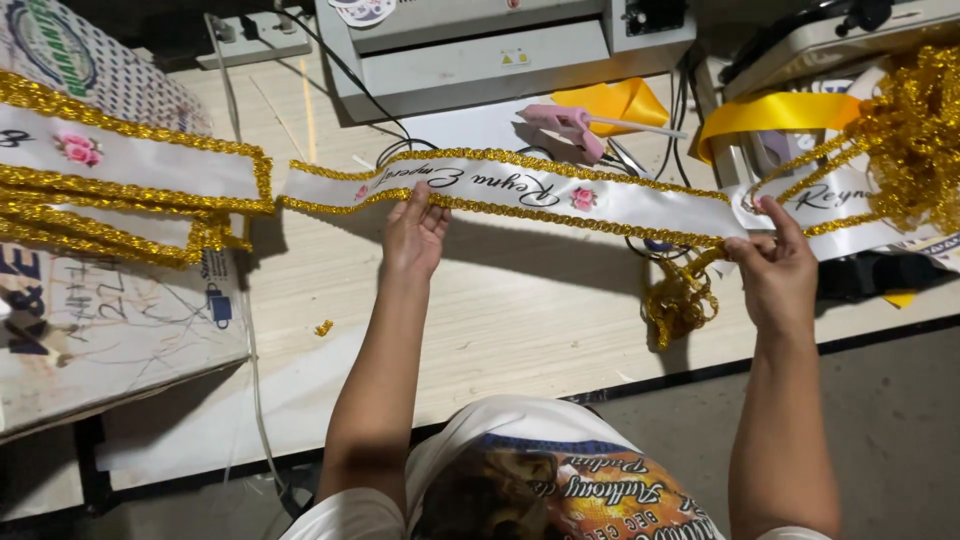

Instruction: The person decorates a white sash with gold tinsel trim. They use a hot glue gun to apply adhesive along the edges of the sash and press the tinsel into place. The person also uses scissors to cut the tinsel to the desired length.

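A long white satin sash with gold glitter trim, black script lettering and small pink roses stretches across the wooden table. My left hand rests with fingertips on its near gold edge, left of the middle. My right hand pinches the sash's right end, where loose gold trim dangles in a bunch below it.
More trimmed sashes lie stacked at the left over printed boards. A pink glue gun, yellow ribbon, a grey machine, cables and a heap of gold trim sit at the back and right.
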